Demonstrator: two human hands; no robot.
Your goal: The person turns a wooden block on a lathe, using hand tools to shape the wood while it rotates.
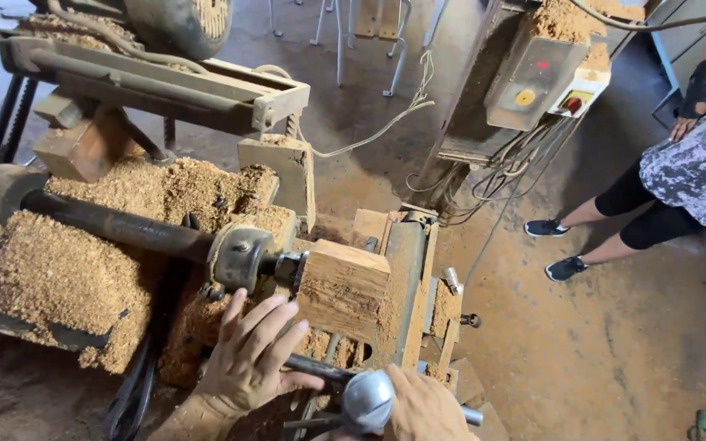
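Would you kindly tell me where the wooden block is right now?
In the head view, the wooden block sits low and centre on the sawdust-covered machine, at the end of the dark shaft, just above the left hand.

Left hand (247, 359) on dark lever (320, 371), right hand (426, 408) by round metal knob (368, 398), sawdust-covered lathe (124, 237).

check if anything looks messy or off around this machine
Sawdust lies heaped over the machine bed and spills onto the floor; more sits atop the switch box. Loose cables dangle tangled beneath it.
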